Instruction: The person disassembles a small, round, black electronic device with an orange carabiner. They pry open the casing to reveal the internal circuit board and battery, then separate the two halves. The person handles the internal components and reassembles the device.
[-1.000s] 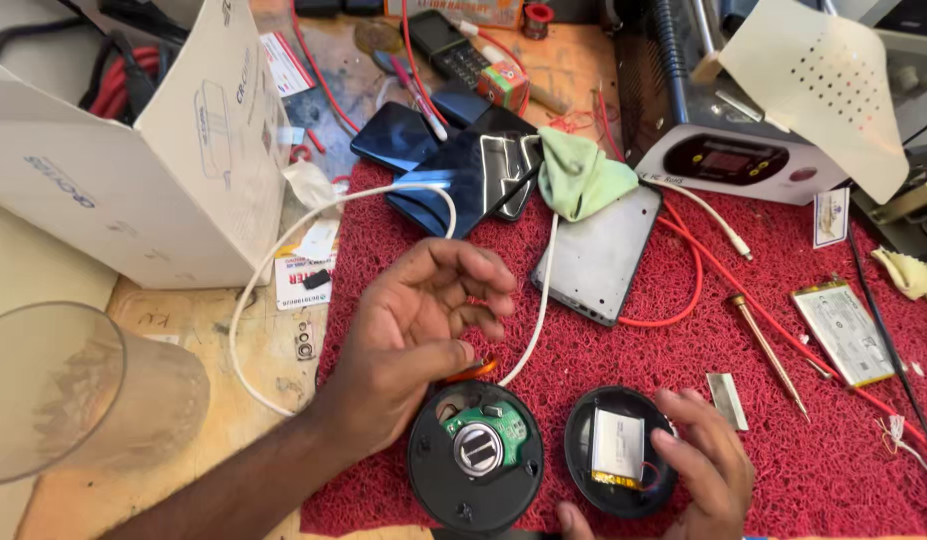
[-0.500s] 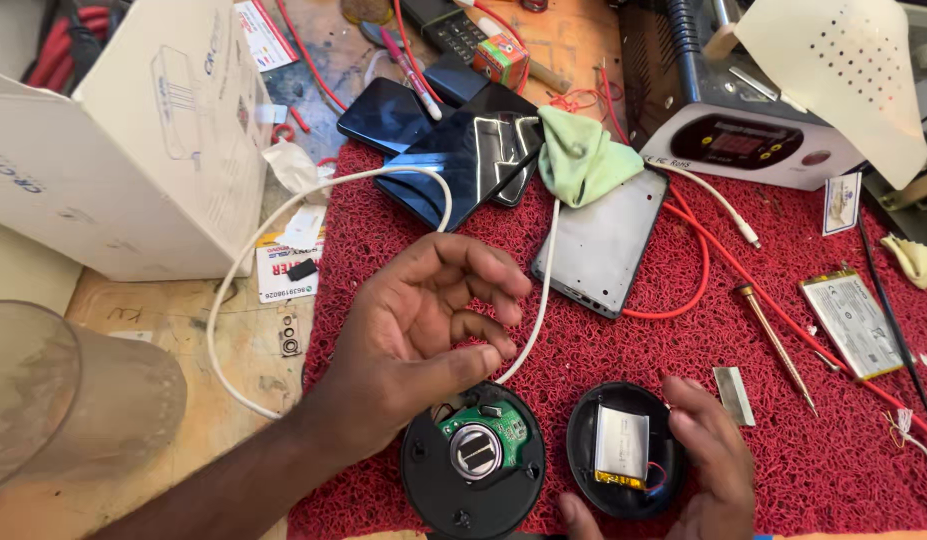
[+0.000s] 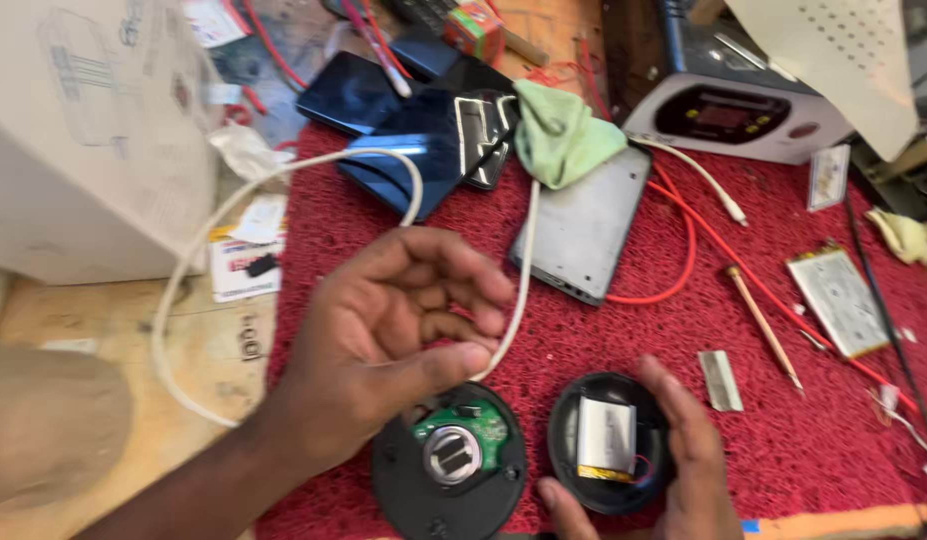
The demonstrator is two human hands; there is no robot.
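A small round black device lies opened into two halves at the bottom centre of the frame, on a red mat (image 3: 603,330) that covers the tabletop. The left half (image 3: 449,462) shows a green circuit board with a round metal part in its middle; the right half (image 3: 608,442) carries a flat silver battery with thin wires at its lower edge. The casing is thus already apart and both insides lie bare; neither half is closed or joined again.

The left hand (image 3: 393,330) hovers just above the left half, fingers curled loosely inward with the thumb near the fingertips. Its grip seems to pinch something small and reddish, though the view is too blurred to be sure. A white cable (image 3: 523,270) loops past it. The right hand (image 3: 683,470) cups the right half from the lower right, thumb and fingers pressed to its rim.

Towards the upper centre lie dark phones (image 3: 403,150), a green cloth (image 3: 558,135) and a grey tablet-like slab (image 3: 583,230).
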